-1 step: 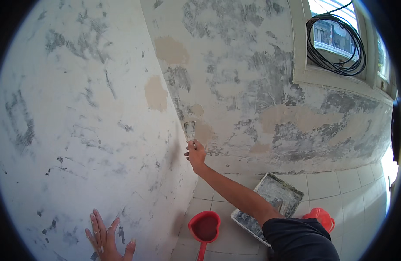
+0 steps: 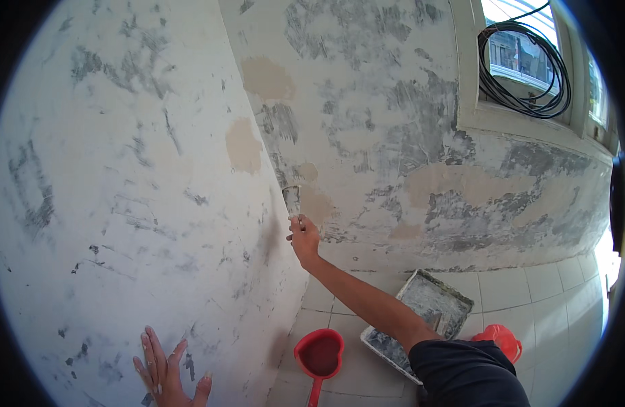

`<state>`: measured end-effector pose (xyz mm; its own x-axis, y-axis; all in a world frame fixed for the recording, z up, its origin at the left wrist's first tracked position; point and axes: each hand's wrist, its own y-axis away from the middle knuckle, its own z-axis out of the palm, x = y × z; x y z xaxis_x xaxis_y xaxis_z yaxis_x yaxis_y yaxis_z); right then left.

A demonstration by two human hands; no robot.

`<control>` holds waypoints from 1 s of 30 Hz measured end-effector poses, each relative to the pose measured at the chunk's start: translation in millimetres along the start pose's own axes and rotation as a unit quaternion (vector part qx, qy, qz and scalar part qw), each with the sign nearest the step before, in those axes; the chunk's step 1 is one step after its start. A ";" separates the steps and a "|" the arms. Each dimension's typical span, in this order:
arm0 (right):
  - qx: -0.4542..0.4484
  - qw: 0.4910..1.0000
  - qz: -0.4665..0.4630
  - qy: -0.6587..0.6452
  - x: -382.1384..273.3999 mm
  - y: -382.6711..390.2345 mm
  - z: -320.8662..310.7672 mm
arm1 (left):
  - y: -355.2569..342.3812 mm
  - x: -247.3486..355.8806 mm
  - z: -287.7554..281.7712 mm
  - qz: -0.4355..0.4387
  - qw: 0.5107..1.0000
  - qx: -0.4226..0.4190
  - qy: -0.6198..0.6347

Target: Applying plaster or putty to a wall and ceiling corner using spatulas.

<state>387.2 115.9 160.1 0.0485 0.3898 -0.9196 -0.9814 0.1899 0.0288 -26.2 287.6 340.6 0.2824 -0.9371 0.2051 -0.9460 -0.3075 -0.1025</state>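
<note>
My right hand (image 2: 304, 239) grips a putty knife (image 2: 291, 199), its blade held up against the patchy wall (image 2: 367, 142) right by the inside corner. Damp beige filler (image 2: 318, 205) shows on the wall just right of the blade. The fingers are wrapped around the handle, which they mostly hide. At the lower left, my left hand (image 2: 164, 373) rests with fingers spread on the white left wall (image 2: 122, 271); nothing is in it. White smears mark its fingers.
On the tiled floor (image 2: 502, 292) lie a red dipper (image 2: 319, 354) with a handle, a putty-caked tray (image 2: 431, 293) partly behind my right forearm, and a red object (image 2: 499, 340) beside my sleeve. A coil of black cable (image 2: 562, 81) hangs at the window (image 2: 523, 54).
The putty knife's blade has shifted slightly left and up, closer to the corner, with my right hand. My left hand has stayed in place.
</note>
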 end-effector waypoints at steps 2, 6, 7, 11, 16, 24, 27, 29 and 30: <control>0.008 0.994 -0.090 0.055 -4.8 -4.7 12.2 | -0.5 -1.5 1.7 0.000 1.000 0.002 -0.004; 0.060 0.975 -0.175 0.125 -9.7 -46.7 23.9 | -2.0 -4.2 4.8 0.002 1.000 0.003 -0.015; 0.088 0.972 -0.187 0.109 -3.7 -60.0 22.8 | -2.7 -3.7 4.5 0.003 1.000 0.003 -0.016; 0.098 0.971 -0.172 0.135 27.2 -65.3 12.8 | 1.1 -3.1 3.2 0.004 1.000 0.009 -0.010; 0.107 0.964 -0.211 0.123 57.4 -48.3 22.1 | -1.2 -7.5 3.6 0.012 1.000 0.010 -0.006; 0.082 0.975 -0.184 0.091 22.1 -58.2 9.6 | 7.1 -6.9 9.8 0.115 0.988 0.090 -0.050; 0.071 0.980 -0.160 0.098 50.6 -45.3 -3.1 | 7.6 -9.2 9.1 0.123 0.988 0.088 -0.041; 0.073 0.973 -0.182 0.122 47.7 -43.4 -0.4 | 6.6 -4.9 6.9 0.118 0.989 0.082 -0.040; 0.076 0.966 -0.214 0.128 43.7 -46.6 4.9 | 5.7 -3.5 5.9 0.113 0.990 0.075 -0.038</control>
<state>436.0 128.4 120.5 0.3769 0.0152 -0.9261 -0.8424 0.4214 -0.3359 -31.7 288.2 333.6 0.0832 -0.9926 0.0882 -0.9537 -0.1050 -0.2819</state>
